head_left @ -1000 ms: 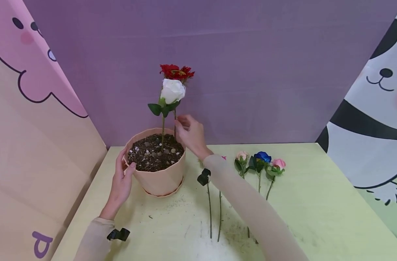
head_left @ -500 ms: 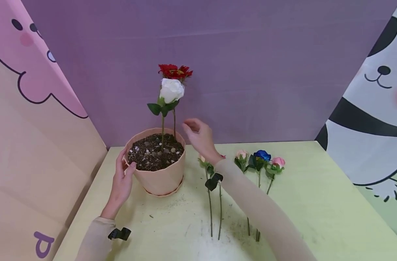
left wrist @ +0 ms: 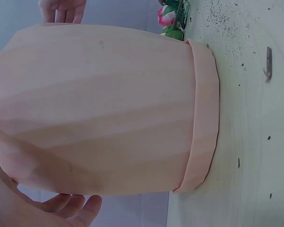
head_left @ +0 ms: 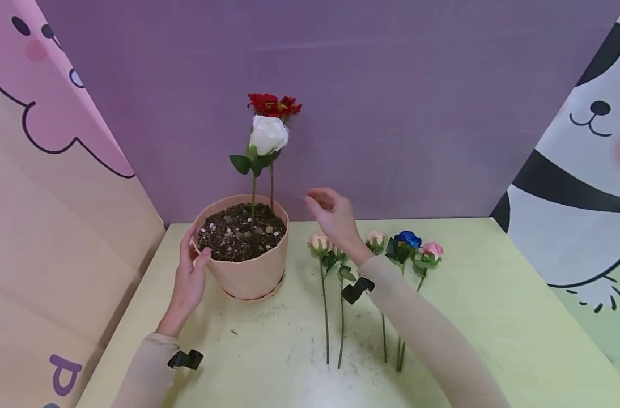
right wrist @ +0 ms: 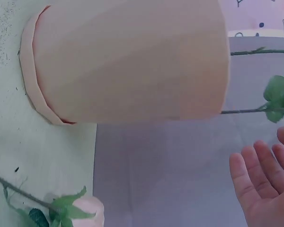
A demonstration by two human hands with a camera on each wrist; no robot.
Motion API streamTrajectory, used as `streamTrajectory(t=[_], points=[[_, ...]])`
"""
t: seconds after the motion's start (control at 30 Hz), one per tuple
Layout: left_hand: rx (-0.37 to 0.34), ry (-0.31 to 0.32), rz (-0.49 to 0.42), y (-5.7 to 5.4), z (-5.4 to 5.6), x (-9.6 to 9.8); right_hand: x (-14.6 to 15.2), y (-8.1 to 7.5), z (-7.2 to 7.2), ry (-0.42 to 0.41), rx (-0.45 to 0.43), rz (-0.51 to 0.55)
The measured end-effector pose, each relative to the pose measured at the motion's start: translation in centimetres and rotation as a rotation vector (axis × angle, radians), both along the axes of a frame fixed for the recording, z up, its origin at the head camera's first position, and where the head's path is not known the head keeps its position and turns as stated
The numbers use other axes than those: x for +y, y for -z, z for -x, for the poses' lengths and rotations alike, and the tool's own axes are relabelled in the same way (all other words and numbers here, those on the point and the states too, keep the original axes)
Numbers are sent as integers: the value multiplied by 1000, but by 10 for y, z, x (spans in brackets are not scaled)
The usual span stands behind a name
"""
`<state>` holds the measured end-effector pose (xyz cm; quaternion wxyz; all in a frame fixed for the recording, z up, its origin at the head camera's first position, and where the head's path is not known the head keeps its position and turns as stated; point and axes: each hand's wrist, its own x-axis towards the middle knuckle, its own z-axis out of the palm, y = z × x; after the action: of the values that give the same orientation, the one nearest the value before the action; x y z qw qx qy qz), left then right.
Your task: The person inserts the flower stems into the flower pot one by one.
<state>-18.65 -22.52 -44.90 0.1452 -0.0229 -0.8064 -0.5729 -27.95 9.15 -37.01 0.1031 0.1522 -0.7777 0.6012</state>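
A peach flowerpot (head_left: pixel 256 275) filled with dark soil (head_left: pixel 228 238) and pebbles stands at the left of the table. Planted in it are an artificial white rose (head_left: pixel 269 135) and, behind that, a red flower (head_left: pixel 274 106), both upright. My left hand (head_left: pixel 189 283) holds the pot's left side, thumb at the rim; in the left wrist view its fingers lie along the pot wall. Right of the pot, my right hand (head_left: pixel 335 218) hovers with nothing in it. Its fingers (right wrist: pixel 248 175) are loosely bent in the right wrist view, apart from the stems.
Several artificial roses lie on the table (head_left: pixel 493 317) right of the pot: a peach one (head_left: pixel 319 242), a blue one (head_left: pixel 408 239) and a pink one (head_left: pixel 433 249) among them. Soil crumbs are scattered in front of the pot. A purple backdrop (head_left: pixel 417 130) rises behind.
My right hand has let go of the red flower's stem and moved right, away from the pot. The left hand stays on the pot.
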Motion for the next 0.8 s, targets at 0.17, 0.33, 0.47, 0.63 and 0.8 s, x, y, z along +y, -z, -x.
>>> streamTrajectory(t=[0.17,0.33,0.47,0.63,0.8], points=[[0,1,-7,-2,0,0,20,-2,-7,-1,-6,10],[-9,6,-15,-2,-1,1,47,0,-13,23,-17,21],[-15,8,-19,-3,-2,1,69,5,-20,53,-29,10],[-23,5,-15,-3,-2,1,96,14,-29,79,-50,-16],[-29,5,-12,-2,-1,0,120,24,-38,113,-90,-28]])
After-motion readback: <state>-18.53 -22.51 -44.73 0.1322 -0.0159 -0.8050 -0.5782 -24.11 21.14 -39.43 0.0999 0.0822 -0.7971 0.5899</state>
